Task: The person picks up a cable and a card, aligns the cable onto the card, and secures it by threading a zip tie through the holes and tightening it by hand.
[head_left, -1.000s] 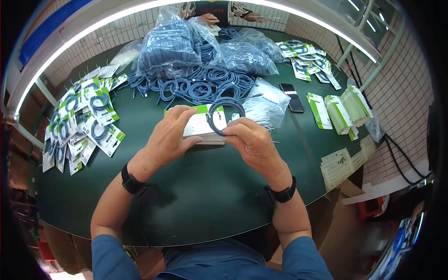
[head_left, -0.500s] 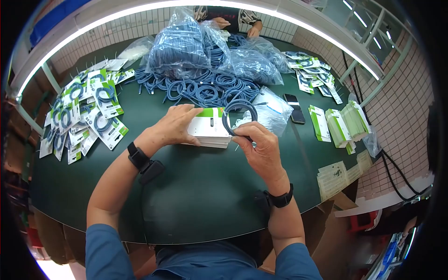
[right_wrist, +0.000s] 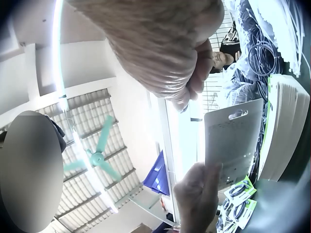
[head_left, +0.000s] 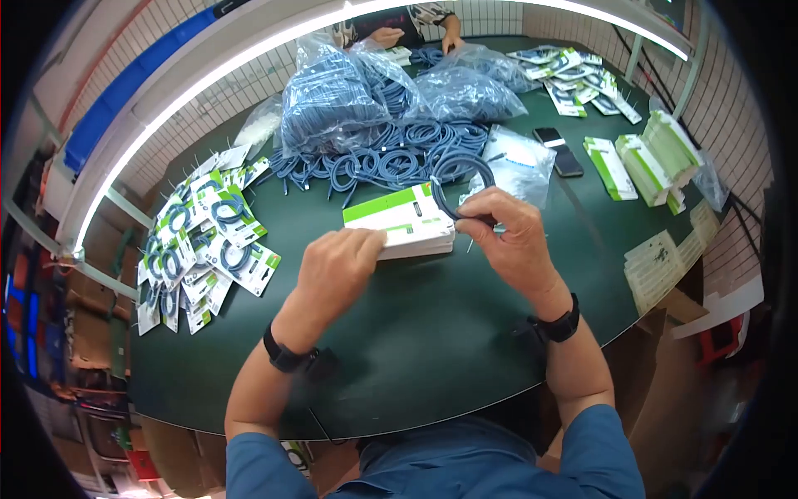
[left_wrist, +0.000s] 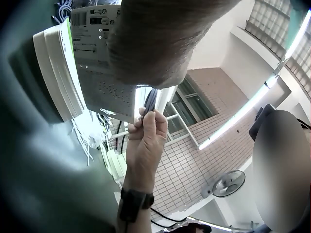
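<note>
My left hand (head_left: 337, 270) pinches the near edge of a flat packaging card (right_wrist: 233, 136), tilted up in front of the card stack (head_left: 424, 249). The card is white and green, with a hang slot at one end in the right wrist view. In my right hand (head_left: 511, 237) a coiled blue-grey cable (head_left: 490, 175) is pinched between thumb and fingers at its lower side. The coil stands just right of the stack, overlapping its right end in the head view. In the left wrist view the right hand (left_wrist: 146, 145) grips the cable behind the card.
Packed cable cards (head_left: 237, 258) lie heaped at the left, more (head_left: 582, 75) at the far right. Bagged cables (head_left: 332, 100) and loose coils (head_left: 374, 166) fill the back. A phone (head_left: 561, 154), a bag of white ties (head_left: 528, 158) and card stacks (head_left: 644, 166) sit at right.
My left hand has drawn a card up at the near side of the stack, its fingers now on the card's edge. The right hand keeps the cable coil beside the stack. The head view has shifted.
</note>
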`<state>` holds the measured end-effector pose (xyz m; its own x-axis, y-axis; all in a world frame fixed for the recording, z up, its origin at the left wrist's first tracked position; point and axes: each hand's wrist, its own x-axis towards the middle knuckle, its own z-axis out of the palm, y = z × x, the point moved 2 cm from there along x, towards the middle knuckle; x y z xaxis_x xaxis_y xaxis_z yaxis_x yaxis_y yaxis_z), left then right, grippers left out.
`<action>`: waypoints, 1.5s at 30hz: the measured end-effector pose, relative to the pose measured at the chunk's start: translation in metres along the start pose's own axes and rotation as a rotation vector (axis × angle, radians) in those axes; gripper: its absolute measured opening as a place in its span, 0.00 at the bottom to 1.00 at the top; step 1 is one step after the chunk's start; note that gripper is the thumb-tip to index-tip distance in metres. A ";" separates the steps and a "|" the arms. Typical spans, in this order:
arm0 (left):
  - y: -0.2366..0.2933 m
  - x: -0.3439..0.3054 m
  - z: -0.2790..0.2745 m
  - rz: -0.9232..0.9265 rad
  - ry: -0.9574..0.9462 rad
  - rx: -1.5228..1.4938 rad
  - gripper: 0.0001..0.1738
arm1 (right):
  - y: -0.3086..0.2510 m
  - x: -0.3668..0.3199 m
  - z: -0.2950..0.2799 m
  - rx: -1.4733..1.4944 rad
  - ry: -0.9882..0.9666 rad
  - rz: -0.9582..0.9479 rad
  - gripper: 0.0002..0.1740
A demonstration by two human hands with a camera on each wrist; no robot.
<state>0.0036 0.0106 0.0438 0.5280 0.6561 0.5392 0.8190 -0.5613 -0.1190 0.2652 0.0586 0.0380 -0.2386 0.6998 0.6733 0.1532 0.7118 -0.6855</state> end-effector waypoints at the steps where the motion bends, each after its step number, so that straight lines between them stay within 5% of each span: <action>1: 0.012 -0.007 -0.005 0.010 -0.029 -0.003 0.09 | -0.003 0.002 0.002 0.009 -0.018 -0.014 0.10; 8: 0.041 -0.039 0.005 -0.120 -0.187 -0.213 0.08 | -0.008 -0.023 0.049 -0.060 -0.216 -0.208 0.10; 13: 0.032 -0.035 0.015 -0.154 -0.110 -0.281 0.09 | 0.001 -0.035 0.068 -0.132 -0.190 -0.170 0.10; 16: 0.030 -0.031 0.015 -0.085 0.145 -0.371 0.10 | 0.009 -0.035 0.070 -0.049 -0.150 -0.083 0.10; 21: 0.045 -0.043 -0.008 -0.175 0.288 -0.468 0.13 | 0.016 -0.035 0.070 -0.047 -0.086 -0.121 0.11; 24: 0.054 -0.068 -0.007 -0.688 -0.015 -1.077 0.15 | 0.016 -0.036 0.074 -0.022 -0.056 -0.163 0.11; 25: 0.054 -0.070 -0.006 -0.691 -0.019 -1.071 0.15 | 0.016 -0.037 0.074 -0.029 -0.059 -0.179 0.11; 28: 0.054 -0.080 0.016 -1.167 -0.150 -1.722 0.20 | 0.015 -0.039 0.074 -0.034 -0.068 -0.220 0.11; 32: 0.055 -0.086 0.028 -1.406 -0.095 -2.103 0.20 | 0.007 -0.043 0.075 -0.020 -0.119 -0.317 0.13; 36: 0.058 -0.095 0.036 -1.420 0.003 -2.165 0.19 | -0.003 -0.044 0.072 0.009 -0.166 -0.440 0.13; 41: 0.064 -0.094 0.042 -1.320 0.119 -2.214 0.15 | -0.017 -0.028 0.057 -0.002 -0.400 -0.300 0.12; 45: 0.068 -0.065 0.028 -1.071 0.110 -1.849 0.14 | -0.019 -0.020 0.043 -0.052 -0.428 -0.246 0.11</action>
<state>0.0313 -0.0564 -0.0225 0.0609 0.9894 -0.1315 -0.4237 0.1449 0.8941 0.2256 0.0285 0.0262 -0.6445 0.4309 0.6316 0.0883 0.8625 -0.4983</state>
